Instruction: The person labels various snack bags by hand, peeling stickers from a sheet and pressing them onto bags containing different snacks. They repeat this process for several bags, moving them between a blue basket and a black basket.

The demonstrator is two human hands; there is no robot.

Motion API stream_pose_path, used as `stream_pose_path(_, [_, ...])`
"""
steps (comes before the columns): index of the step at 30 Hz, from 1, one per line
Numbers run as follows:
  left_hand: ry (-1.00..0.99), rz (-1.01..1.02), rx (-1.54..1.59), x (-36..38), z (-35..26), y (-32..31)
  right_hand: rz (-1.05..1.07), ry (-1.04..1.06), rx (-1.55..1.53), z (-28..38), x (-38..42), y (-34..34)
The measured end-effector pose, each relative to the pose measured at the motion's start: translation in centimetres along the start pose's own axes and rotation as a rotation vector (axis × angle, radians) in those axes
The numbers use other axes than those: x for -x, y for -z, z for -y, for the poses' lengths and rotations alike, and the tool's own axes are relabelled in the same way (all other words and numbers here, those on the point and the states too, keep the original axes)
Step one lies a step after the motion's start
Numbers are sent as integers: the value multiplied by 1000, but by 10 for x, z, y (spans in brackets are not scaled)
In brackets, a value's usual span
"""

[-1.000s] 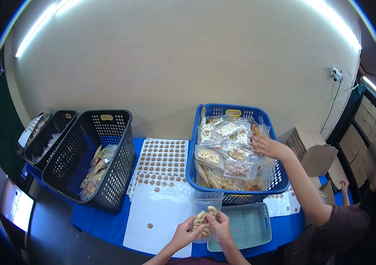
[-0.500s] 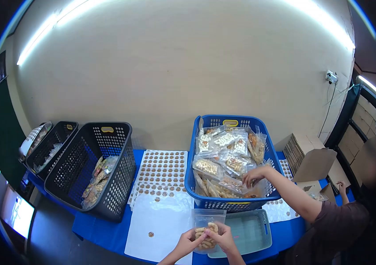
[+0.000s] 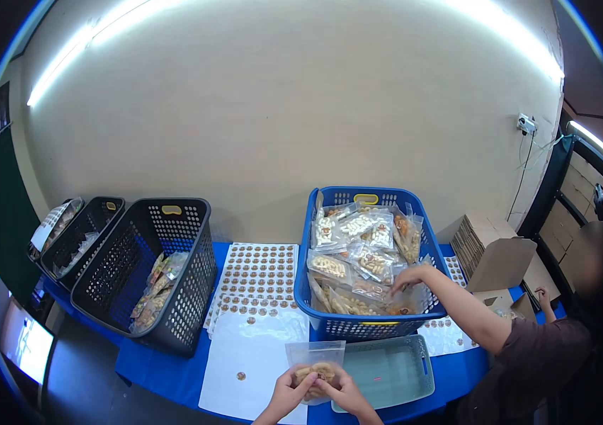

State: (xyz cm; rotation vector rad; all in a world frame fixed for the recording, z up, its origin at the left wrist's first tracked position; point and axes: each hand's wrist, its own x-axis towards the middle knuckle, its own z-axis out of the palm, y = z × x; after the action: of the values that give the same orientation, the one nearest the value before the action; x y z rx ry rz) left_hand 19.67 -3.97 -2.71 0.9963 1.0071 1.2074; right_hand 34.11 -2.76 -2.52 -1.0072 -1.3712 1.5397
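A clear bag of pale snacks (image 3: pixel 319 371) is held upright between my two hands, over the edge of a white sheet (image 3: pixel 250 365) that bears two round stickers. My left hand (image 3: pixel 291 392) grips the bag's left side, its thumb pressed on the front. On the right side, my right hand (image 3: pixel 344 395) holds it the same way, the thumbs close together. A shallow green tray (image 3: pixel 393 375) lies just right of my hands. Behind it stands a blue basket (image 3: pixel 358 328) full of similar filled bags.
A co-worker (image 3: pixel 528 361) at the right reaches a hand (image 3: pixel 409 275) into the blue basket. Sticker sheets (image 3: pixel 259 273) lie left of that basket. A black basket (image 3: pixel 195 304) holding several bags stands farther left. Cardboard boxes (image 3: pixel 503 262) are at the right.
My hands and the bag have moved a little left, off the green tray's edge. The co-worker's hand has shifted slightly inside the blue basket.
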Motion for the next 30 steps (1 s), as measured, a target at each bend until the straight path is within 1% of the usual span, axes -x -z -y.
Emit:
stream_pose_path(1, [-32, -27, -14, 1, 1, -1, 20, 31, 37, -6, -1, 1])
stream_pose_path(4, [-122, -107, -64, 4, 2, -4, 56, 4, 6, -6, 4, -1])
stream_pose_path(5, [-116, -152, -181, 5, -3, -4, 38, 10, -27, -8, 6, -3])
stream_pose_path(8, [-226, -165, -220, 2, -10, -6, 1, 45, -123, -11, 11, -8])
stream_pose_path(10, [-152, -83, -126, 3, -14, -6, -12, 83, -189, -5, 15, -9])
stream_pose_path(12, [-62, -3, -32, 9, -15, -8, -43, 27, -276, -2, 18, -8])
stream_pose_path(13, [-48, 37, -25, 9, -17, -9, -58, 0, -318, -2, 20, -7])
stream_pose_path(16, [-40, 63, -51, 15, -14, -11, -131, 38, -349, -2, 21, -7])
stream_pose_path(17, [-100, 44, -46, 15, -11, -12, -176, 55, -314, -1, 22, -11])
stream_pose_path(20, [-20, 59, -22, 17, -12, -10, -175, 54, -325, 0, 21, -12])
stream_pose_path(23, [-1, 91, -27, 21, -23, -9, -162, 25, -368, -6, 17, -10])
stream_pose_path(26, [-49, 109, -53, 21, -30, -6, -173, 67, -348, 6, 15, -15])
stream_pose_path(27, [-82, 76, -42, 21, -27, -5, -152, 79, -352, 6, 14, -16])
stream_pose_path(30, [-128, 27, -260, 19, -27, -5, -63, 74, -346, 15, 15, -15])
